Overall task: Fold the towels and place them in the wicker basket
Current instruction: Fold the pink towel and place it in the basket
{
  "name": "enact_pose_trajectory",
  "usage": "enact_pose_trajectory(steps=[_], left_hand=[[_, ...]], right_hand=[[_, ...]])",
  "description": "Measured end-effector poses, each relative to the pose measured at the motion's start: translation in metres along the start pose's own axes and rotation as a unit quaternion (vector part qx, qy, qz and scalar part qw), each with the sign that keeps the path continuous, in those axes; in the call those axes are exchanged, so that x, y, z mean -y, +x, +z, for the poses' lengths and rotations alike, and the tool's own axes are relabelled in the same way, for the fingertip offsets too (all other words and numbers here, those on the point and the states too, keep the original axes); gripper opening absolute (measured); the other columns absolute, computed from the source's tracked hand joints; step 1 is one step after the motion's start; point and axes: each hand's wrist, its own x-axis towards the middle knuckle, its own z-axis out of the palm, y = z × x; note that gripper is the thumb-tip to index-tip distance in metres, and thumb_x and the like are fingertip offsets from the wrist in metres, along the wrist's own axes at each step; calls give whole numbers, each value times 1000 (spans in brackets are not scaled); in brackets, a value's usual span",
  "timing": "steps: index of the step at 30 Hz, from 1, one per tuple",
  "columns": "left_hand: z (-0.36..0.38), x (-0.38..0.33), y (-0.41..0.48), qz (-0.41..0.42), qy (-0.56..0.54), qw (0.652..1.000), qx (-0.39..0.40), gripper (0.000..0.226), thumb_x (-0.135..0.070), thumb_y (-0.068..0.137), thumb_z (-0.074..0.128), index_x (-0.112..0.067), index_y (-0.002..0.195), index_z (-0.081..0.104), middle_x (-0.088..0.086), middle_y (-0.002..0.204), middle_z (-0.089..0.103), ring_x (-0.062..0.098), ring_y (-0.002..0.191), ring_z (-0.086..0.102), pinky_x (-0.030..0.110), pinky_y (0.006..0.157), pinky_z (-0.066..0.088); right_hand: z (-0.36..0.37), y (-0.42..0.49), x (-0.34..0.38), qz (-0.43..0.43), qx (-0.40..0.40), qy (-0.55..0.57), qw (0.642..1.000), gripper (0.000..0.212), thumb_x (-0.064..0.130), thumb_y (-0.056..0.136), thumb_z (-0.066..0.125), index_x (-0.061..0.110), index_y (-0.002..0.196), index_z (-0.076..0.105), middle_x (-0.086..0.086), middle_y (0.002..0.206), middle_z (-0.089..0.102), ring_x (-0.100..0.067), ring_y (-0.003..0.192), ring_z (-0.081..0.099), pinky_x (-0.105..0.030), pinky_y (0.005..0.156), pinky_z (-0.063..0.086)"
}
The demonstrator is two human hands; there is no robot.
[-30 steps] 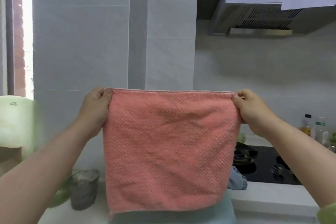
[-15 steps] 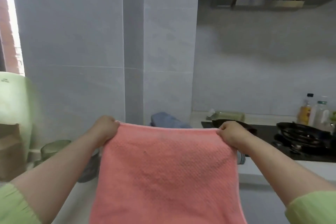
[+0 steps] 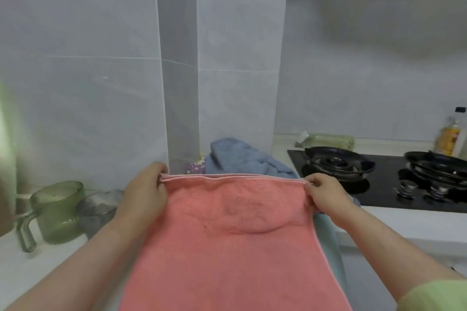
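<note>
White kitchen countertop (image 3: 38,267) runs along a grey tiled wall. The left hand (image 3: 144,192) and right hand (image 3: 326,194), held apart, each pinch one far corner of a pink waffle-textured towel (image 3: 227,247), which spreads over the counter edge toward the person. A crumpled blue towel (image 3: 240,159) lies just behind it. At left, a translucent green handled jug (image 3: 59,212) stands beside a translucent grey cup (image 3: 97,212); their contents cannot be determined. A clear bottle (image 3: 451,139) with yellow contents stands behind the black gas hob (image 3: 379,192).
</note>
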Motion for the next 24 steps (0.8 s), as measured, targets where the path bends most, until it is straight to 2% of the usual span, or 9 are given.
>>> enact_pose_trajectory(steps=[3, 5, 7, 9, 12, 16, 18, 20, 24], left_hand=[[-11, 0, -1, -17, -50, 998, 21, 27, 5, 77, 58, -21, 80, 65, -1, 76, 67, 24, 75, 62, 34, 68, 45], [-22, 3, -1, -54, -96, 993, 31, 27, 4, 76, 60, -20, 69, 69, 0, 67, 65, 27, 68, 65, 38, 66, 54], [-33, 6, -5, -94, -129, 986, 51, 26, 1, 79, 65, -23, 71, 73, 2, 56, 61, 27, 51, 59, 32, 54, 53], [-41, 8, -13, -149, -161, 971, 92, 22, 2, 83, 65, -16, 74, 75, -2, 45, 53, 20, 36, 46, 21, 43, 41], [-48, 4, -25, -268, -271, 911, 158, 20, 5, 90, 50, -1, 90, 70, 6, 54, 60, 19, 38, 50, 22, 43, 44], [-47, -2, -34, -367, -414, 826, 110, 22, -10, 92, 47, -3, 78, 63, 9, 61, 66, 16, 46, 65, 24, 43, 55], [-44, -4, -42, -364, -400, 837, 89, 15, -12, 91, 61, -6, 77, 60, 6, 55, 60, 10, 40, 59, 19, 42, 53], [-40, -4, -52, -361, -385, 845, 81, 14, 2, 86, 66, -6, 78, 57, 8, 60, 56, 8, 37, 54, 17, 40, 51], [-43, -3, -66, -414, -417, 806, 77, 19, 10, 85, 63, -4, 76, 54, 8, 54, 57, 7, 32, 52, 19, 36, 49]], right_hand=[[-6, -8, 2, 13, 33, 78, 996, 21, -6, 91, 49, 0, 96, 68, -12, 70, 63, -16, 53, 57, -20, 44, 47], [-12, -16, 1, 11, 45, 111, 993, 18, -7, 89, 54, -1, 94, 70, -10, 72, 65, -15, 57, 58, -22, 52, 49], [-19, -24, -1, 4, 51, 136, 989, 15, -5, 87, 60, 3, 91, 73, -10, 73, 67, -14, 59, 59, -22, 56, 50], [-25, -31, -3, -6, 42, 118, 992, 15, 0, 84, 67, 10, 90, 76, -9, 73, 67, -12, 55, 53, -23, 54, 47], [-33, -41, -4, 15, 47, 94, 994, 16, 4, 82, 70, 16, 89, 78, -9, 67, 62, -13, 49, 43, -26, 47, 39], [-35, -59, 1, 84, 92, 167, 978, 15, -1, 86, 56, 3, 87, 70, -11, 72, 63, -18, 55, 56, -28, 54, 49], [-32, -68, 3, 106, 67, 200, 972, 13, 8, 89, 58, 3, 81, 67, -12, 69, 61, -17, 50, 54, -25, 50, 48], [-26, -75, -1, 108, 35, 206, 972, 15, 8, 90, 61, 5, 75, 62, -11, 61, 58, -15, 43, 50, -22, 44, 46], [-21, -92, -10, 135, 26, 214, 967, 19, -6, 86, 63, 5, 71, 58, -13, 57, 55, -18, 45, 52, -26, 47, 53]])
